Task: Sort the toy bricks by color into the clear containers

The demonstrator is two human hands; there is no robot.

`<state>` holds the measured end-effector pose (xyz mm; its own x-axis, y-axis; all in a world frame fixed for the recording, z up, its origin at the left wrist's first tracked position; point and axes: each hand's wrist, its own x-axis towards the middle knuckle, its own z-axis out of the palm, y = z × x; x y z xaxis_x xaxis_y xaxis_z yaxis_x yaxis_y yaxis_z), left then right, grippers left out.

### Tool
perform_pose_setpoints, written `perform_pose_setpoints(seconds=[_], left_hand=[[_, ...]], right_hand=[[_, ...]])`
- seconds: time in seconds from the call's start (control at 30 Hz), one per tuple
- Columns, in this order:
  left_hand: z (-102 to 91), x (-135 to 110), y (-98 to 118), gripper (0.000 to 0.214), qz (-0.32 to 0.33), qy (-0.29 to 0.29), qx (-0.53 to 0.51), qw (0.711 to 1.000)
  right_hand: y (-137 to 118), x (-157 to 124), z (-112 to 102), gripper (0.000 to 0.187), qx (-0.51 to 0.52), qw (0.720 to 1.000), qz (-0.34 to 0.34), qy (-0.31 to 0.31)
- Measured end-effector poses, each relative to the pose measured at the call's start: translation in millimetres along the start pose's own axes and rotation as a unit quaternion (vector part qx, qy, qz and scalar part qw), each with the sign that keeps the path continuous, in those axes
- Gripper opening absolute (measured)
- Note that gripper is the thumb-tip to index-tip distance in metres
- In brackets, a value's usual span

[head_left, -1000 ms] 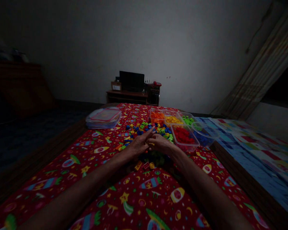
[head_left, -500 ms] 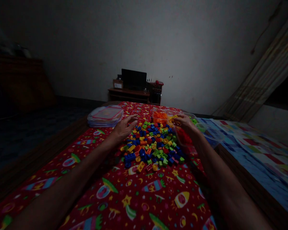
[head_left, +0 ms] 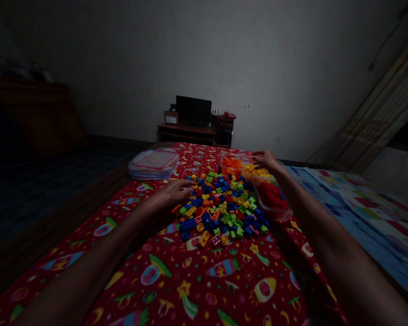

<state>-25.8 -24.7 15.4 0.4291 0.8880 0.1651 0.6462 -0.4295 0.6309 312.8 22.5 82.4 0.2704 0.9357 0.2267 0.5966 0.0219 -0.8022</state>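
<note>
A heap of mixed plastic building bricks [head_left: 221,203], in blue, green, yellow, red and orange, lies on a red patterned cloth [head_left: 204,276]. My left hand [head_left: 175,191] is at the heap's left edge, its fingers stretched toward the bricks; I see nothing held in it. Over the clear box with yellow bricks [head_left: 255,172], my right hand [head_left: 267,159] hovers with fingers apart and no brick visible in them. Beside that box stand a box of orange bricks [head_left: 231,165] and, nearer me, a box of red bricks [head_left: 271,195]. My right forearm covers what lies behind it.
Stacked clear lids [head_left: 153,163] with coloured rims lie left of the heap. A checked bedspread [head_left: 347,199] spreads out on the right. At the far wall, a desk [head_left: 187,130] carries a dark monitor [head_left: 193,110]. A wooden cabinet [head_left: 37,117] stands at the far left.
My left hand has come down and nearer to the heap's left edge. My right hand has risen and moved back, uncovering the yellow and red boxes. The view has shifted slightly left.
</note>
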Motion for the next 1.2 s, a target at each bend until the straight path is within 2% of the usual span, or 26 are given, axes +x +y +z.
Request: perform_pose_setpoints(seconds=[0.1, 0.2, 0.33, 0.47, 0.53, 0.67, 0.77, 0.87, 0.93, 1.03, 1.1, 1.2], left_hand=[[0.3, 1, -4, 0.06, 0.012, -0.042, 0.016, 0.999], [4.1, 3, -11, 0.054, 0.024, -0.067, 0.019, 0.997], [15.3, 4, -13, 0.043, 0.057, -0.048, 0.046, 0.996], [25.7, 1, -6, 0.038, 0.077, -0.029, 0.087, 0.993], [28.2, 0, -2, 0.036, 0.085, -0.023, 0.099, 0.991], [28.8, -2, 1, 0.036, 0.094, -0.021, 0.098, 0.991], [28.0, -1, 3, 0.036, 0.082, -0.026, 0.08, 0.993], [28.0, 0, 3, 0.04, 0.072, -0.015, 0.055, 0.996], [28.8, 2, 0, 0.045, 0.069, -0.006, 0.039, 0.997], [31.8, 4, -4, 0.055, 0.058, 0.012, 0.029, 0.998], [35.0, 4, -6, 0.058, 0.051, 0.033, 0.043, 0.997], [40.5, 4, -8, 0.053, 0.072, 0.084, 0.068, 0.992]], right_hand=[[-6, -28, 17, 0.022, 0.019, 0.993, -0.075, -0.09], [-10, -67, 39, 0.022, -0.048, 0.971, -0.177, -0.152], [-12, -115, 68, 0.022, -0.146, 0.933, -0.274, -0.183], [-9, -140, 85, 0.028, -0.218, 0.898, -0.307, -0.228], [-6, -144, 86, 0.028, -0.238, 0.896, -0.304, -0.221], [-1, -143, 72, 0.025, -0.224, 0.919, -0.285, -0.155], [3, -137, 60, 0.023, -0.142, 0.946, -0.264, -0.124], [4, -130, 56, 0.018, 0.014, 0.979, -0.162, -0.12], [2, -129, 57, 0.021, 0.154, 0.976, -0.071, -0.137], [-1, -132, 61, 0.036, 0.305, 0.939, 0.014, -0.156], [-2, -133, 63, 0.039, 0.329, 0.929, 0.03, -0.166], [0, -132, 64, 0.029, 0.273, 0.95, 0.012, -0.154]])
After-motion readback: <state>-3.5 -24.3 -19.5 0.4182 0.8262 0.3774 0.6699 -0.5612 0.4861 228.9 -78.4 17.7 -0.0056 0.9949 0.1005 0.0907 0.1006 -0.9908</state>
